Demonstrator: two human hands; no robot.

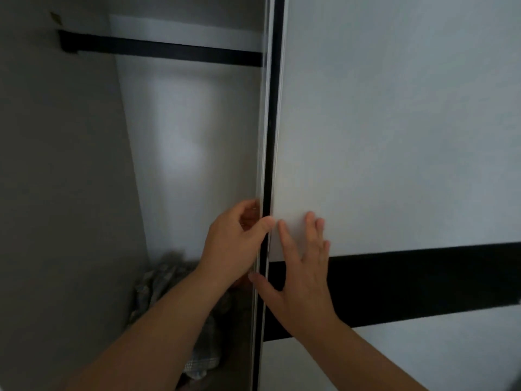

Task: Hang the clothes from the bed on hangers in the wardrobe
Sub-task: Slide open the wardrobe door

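- The wardrobe [84, 165] stands open on its left side, with a pale back wall and a grey left side wall.
- A dark hanging rail [158, 49] runs across the top of the open compartment, from a bracket on the left wall to the door's edge; nothing hangs on it.
- A crumpled heap of checked clothes [169, 280] lies low in the compartment, near the bottom of its back wall, partly hidden behind the left forearm.
- The sliding door [394, 136] fills the right side; it is pale with a broad black band [423, 283] across its lower part and a dark strip down its left edge.
- The left hand [234, 244] grips that left edge, fingers curled behind it and thumb pressed on the front.
- The right hand [301, 266] lies flat on the door's face just beside the edge, fingers spread and straight, palm over the top of the black band.
- The two hands are near each other, with the door's edge between them.
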